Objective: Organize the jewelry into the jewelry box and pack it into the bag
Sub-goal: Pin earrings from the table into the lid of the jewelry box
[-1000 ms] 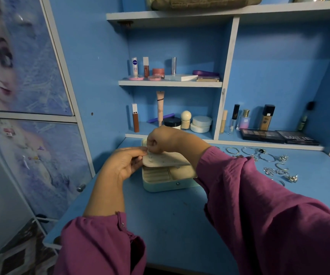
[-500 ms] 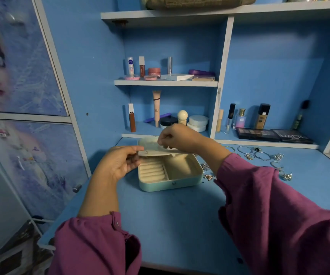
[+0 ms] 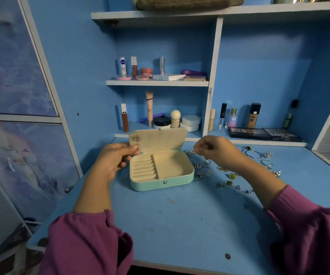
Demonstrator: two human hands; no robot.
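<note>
The mint-green jewelry box stands open on the blue desk, its cream ring rolls and side compartment bare. Its lid stands upright, with a silver flower piece pinned at its top left. My left hand pinches the lid's lower left corner. To the right of the box, my right hand hovers with fingers curled, its fingertips pinching a small silver earring. Several loose rings and earrings lie scattered under and beyond that hand. An olive bag sits on the top shelf.
Silver hoops lie near the back right of the desk. Cosmetics bottles and jars fill the lower shelf behind the box, and makeup palettes lie at the right. A picture-covered cupboard door stands at the left.
The lid has swung from nearly flat to upright. My right hand left the lid and moved right to the loose jewelry. My left hand stays at the lid's left corner.
</note>
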